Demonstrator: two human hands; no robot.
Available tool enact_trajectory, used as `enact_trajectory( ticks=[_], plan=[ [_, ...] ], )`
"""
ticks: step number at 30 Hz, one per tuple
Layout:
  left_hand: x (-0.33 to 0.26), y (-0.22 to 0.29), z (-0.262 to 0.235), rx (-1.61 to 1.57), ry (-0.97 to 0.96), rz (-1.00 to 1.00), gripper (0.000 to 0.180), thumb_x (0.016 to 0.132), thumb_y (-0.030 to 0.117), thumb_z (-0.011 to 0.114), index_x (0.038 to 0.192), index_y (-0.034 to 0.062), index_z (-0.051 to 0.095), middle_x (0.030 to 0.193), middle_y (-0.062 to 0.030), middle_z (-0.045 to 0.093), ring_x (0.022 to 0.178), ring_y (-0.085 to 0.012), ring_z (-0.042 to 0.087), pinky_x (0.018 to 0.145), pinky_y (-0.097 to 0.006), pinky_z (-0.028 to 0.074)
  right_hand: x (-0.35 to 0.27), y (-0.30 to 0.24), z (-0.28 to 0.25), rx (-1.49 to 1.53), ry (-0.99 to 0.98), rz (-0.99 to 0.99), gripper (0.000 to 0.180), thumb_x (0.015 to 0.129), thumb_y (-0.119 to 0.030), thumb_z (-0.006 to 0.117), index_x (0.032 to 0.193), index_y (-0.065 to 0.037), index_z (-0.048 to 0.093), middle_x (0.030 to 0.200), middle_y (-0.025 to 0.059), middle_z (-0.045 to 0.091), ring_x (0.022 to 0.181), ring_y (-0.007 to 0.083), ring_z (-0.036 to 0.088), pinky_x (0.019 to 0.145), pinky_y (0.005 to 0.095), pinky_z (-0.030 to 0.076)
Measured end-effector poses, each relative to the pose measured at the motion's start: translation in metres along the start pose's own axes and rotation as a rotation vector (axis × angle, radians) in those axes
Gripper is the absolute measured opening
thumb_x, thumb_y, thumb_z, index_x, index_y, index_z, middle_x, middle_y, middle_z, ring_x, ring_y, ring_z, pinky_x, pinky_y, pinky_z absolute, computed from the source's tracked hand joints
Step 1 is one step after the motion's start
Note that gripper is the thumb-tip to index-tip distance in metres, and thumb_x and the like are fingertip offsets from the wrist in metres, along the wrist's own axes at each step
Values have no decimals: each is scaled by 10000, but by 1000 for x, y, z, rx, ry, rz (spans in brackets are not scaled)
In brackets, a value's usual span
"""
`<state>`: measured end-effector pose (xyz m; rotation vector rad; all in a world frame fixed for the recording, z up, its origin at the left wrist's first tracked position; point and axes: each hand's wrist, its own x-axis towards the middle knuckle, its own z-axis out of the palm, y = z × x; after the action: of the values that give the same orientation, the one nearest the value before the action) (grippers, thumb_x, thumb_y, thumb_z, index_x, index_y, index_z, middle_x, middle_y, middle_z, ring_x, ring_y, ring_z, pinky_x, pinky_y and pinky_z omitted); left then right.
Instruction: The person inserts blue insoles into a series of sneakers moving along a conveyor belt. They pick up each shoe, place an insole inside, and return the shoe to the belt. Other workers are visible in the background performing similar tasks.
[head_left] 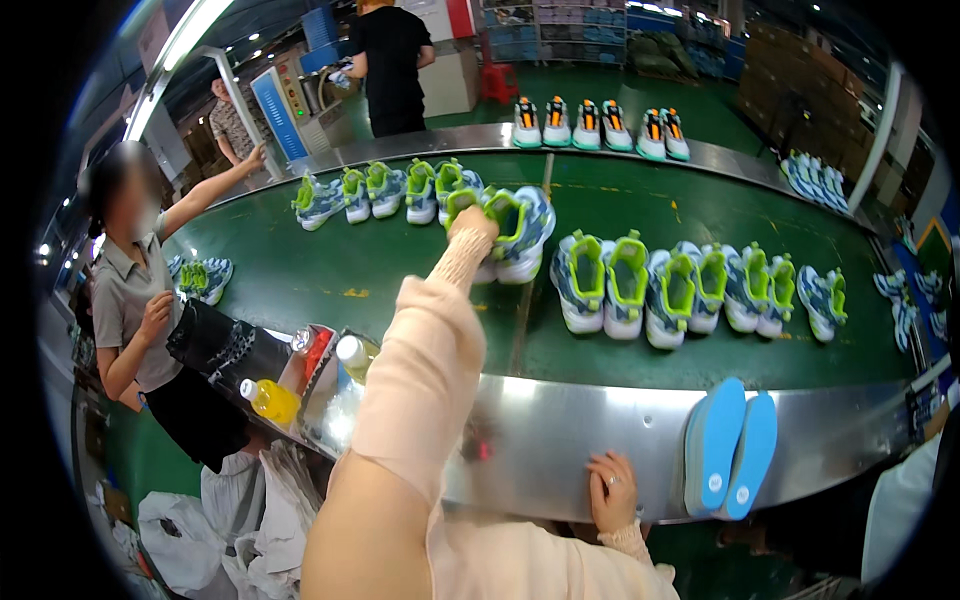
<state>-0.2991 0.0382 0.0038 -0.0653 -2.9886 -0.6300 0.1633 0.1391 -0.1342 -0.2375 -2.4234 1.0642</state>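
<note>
Stretched out over the green conveyor belt, my left hand (473, 222) is closed at the lime-lined collars of a pair of blue-and-white sneakers (527, 238); its fingertips are partly hidden. My right hand (612, 490) lies on the metal edge of the line, holding nothing, with its fingers laid on the steel. To its right, two stacks of light-blue insoles (716, 450) rest on the same edge. Just right of the held pair stands a row of matching sneakers (627, 285), and more matching sneakers (386, 190) sit farther left on the belt.
White-and-orange sneakers (586, 125) line the far metal ledge (470, 138). At the left, a side tray holds a yellow bottle (270, 402) and a white-capped bottle (355, 355). A co-worker (150, 290) stands left; another person (392, 70) is behind the line. White bags (260, 510) lie below.
</note>
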Motion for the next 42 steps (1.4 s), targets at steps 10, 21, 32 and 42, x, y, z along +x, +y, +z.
enact_trajectory(
  ticks=[10, 21, 32, 42],
  plan=[
    [146, 144, 55, -96, 153, 72, 262, 761, 179, 575, 966, 33, 646, 1028, -170, 639, 955, -310, 625, 810, -381, 509, -7, 23, 2, 36, 30, -13, 166, 794, -42, 606, 958, -65, 620, 981, 123, 637, 988, 355, 572, 934, 446, 408],
    [199, 154, 205, -58, -65, 286, 220, 769, 202, 598, 892, 37, 676, 975, -164, 657, 942, -307, 630, 769, -362, 525, -15, 54, 11, 223, -33, 236, 197, 791, -90, 613, 989, -94, 616, 1062, 85, 613, 1064, 313, 540, 945, 442, 405],
    [-27, 138, 18, -610, 173, 530, 244, 789, 231, 616, 947, 46, 599, 667, -111, 626, 655, -266, 621, 626, -377, 475, 10, 17, -19, 79, 67, 195, 91, 766, -50, 584, 838, -44, 639, 885, 99, 645, 1015, 327, 558, 913, 441, 396],
    [-179, 112, 76, 168, -256, 614, 538, 822, 544, 489, 1105, 95, 574, 928, -186, 648, 893, -334, 623, 776, -431, 493, -7, 10, -36, 110, 88, 42, 92, 783, -42, 578, 842, -25, 646, 867, 122, 647, 976, 323, 580, 945, 443, 401]
  ],
)
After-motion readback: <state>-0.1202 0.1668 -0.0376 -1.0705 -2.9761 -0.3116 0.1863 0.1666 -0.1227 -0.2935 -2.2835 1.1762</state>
